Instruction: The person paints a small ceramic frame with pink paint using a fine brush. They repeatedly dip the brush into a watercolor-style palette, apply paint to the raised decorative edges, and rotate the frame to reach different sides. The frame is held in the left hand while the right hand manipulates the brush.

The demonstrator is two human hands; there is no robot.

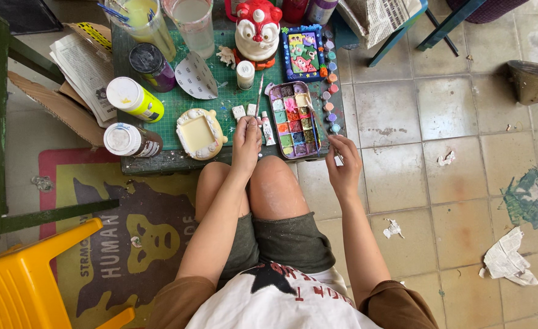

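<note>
The left hand (246, 135) is clenched around a small white plaster piece, mostly hidden in the fingers, held over the front edge of the low dark table (159, 163), just beside the cream square-framed plaster figure (199, 133). The right hand (344, 159) grips a thin paintbrush (321, 125) whose tip reaches over the oblong tin paint palette with many coloured wells (293, 119). Judged from this, paint loading is in hand; the following stroke calls for a steady carry across to the held piece. Crowding is noted: a small white paint tube (268, 128) lies between hand and palette, a row of small coloured paint pots (330, 91) lines the right table edge, and spray cans (136, 99) lie at left. The palette sits close to the front edge. Open room lies over the tiled floor (451, 152) at right; a yellow plastic chair (31, 277) stands well apart.
</note>
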